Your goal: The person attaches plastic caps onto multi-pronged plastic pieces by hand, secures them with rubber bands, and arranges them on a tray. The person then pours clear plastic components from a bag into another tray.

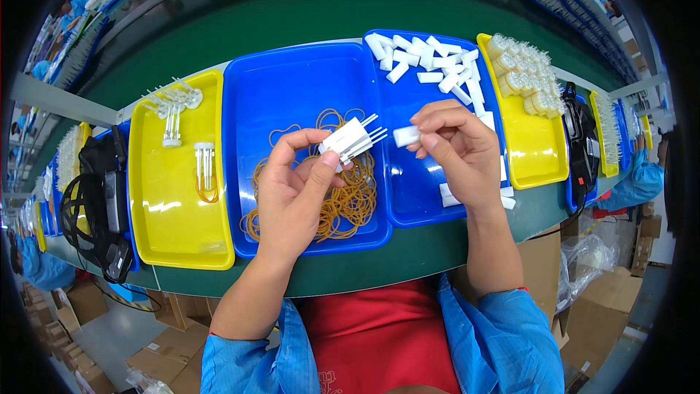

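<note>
My left hand [292, 182] is closed on a white plastic part [346, 137] with several thin rods pointing up and to the right. Between the thumb and fingers of my right hand [463, 149] is a small white block [406, 136], held just right of the rod tips and apart from them. Beneath my left hand, a heap of tan rubber bands [350, 204] lies in a blue tray [292, 87]. A second blue tray [403, 182] under my right hand contains many loose white blocks [430, 55], some near its front edge.
At left, a yellow tray [175, 204] carries white rodded parts [171, 113], one with a rubber band [208, 194]. A yellow tray [538, 160] at right bears clustered whitish round pieces [521, 69]. Black cables [84, 211] and a black device [581, 131] flank the trays.
</note>
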A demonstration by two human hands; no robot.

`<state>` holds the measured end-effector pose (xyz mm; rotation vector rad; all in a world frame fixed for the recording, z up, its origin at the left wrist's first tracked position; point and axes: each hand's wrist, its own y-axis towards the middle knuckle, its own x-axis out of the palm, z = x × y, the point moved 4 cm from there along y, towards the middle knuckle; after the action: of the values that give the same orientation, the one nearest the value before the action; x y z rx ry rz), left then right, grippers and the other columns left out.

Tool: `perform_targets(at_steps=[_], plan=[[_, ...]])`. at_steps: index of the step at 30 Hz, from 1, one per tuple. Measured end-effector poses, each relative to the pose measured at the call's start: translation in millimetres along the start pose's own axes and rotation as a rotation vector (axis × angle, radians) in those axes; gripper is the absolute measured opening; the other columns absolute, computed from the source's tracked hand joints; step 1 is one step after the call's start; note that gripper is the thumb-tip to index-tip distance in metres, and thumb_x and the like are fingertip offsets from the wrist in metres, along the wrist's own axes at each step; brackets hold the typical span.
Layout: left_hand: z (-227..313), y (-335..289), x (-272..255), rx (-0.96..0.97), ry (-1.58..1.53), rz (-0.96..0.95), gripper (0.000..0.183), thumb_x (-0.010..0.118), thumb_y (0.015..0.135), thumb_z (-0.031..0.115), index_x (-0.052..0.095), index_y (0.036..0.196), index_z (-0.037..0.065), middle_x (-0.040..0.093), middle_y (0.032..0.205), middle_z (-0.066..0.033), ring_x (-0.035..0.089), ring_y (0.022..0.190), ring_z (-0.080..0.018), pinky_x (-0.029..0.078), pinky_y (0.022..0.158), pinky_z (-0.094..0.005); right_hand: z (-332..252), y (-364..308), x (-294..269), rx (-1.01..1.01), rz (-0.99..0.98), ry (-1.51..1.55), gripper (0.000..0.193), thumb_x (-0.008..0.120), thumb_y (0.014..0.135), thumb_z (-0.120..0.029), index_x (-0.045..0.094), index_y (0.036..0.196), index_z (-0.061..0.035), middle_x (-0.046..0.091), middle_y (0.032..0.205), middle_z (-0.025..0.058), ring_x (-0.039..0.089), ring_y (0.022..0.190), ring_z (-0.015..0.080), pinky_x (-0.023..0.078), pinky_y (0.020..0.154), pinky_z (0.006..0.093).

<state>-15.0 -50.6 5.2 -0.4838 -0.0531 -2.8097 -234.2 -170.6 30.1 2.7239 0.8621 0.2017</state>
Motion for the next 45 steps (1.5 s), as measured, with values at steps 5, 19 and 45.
perform_targets(at_steps=[5,19,45], plan=[[1,0,2,-0.005,-0.002,-0.005,0.031,0.069,0.112,0.011,0.057,0.139,0.001,0.075,0.125,-0.0169,0.074,0.109,-0.0171,0.058,0.084,-0.0288,2,-1,-9,-0.03,0.029,-0.027,0.021,0.061,0.102,0.013,0.076,0.113,0.0038,0.069,0.122,0.0165,0.078,0.094,0.0199,0.064,0.075,0.0275],[-2,-1,2,-0.03,0.007,-0.039,0.031,0.07,0.112,0.011,0.058,0.138,0.001,0.076,0.123,-0.0168,0.075,0.105,-0.0156,0.058,0.081,-0.0268,-5,-1,-4,0.055,0.013,-0.09,0.025,0.061,0.104,0.01,0.08,0.118,0.0038,0.073,0.127,0.0181,0.079,0.101,0.0217,0.064,0.081,0.0282],[0,-2,4,-0.029,0.036,-0.035,0.031,0.071,0.111,0.012,0.058,0.138,0.003,0.077,0.124,-0.0163,0.076,0.104,-0.0147,0.057,0.079,-0.0255,-3,0,0,0.032,-0.009,-0.21,0.032,0.065,0.099,0.015,0.083,0.119,-0.0011,0.073,0.131,0.0157,0.07,0.124,0.0216,0.058,0.102,0.0315]])
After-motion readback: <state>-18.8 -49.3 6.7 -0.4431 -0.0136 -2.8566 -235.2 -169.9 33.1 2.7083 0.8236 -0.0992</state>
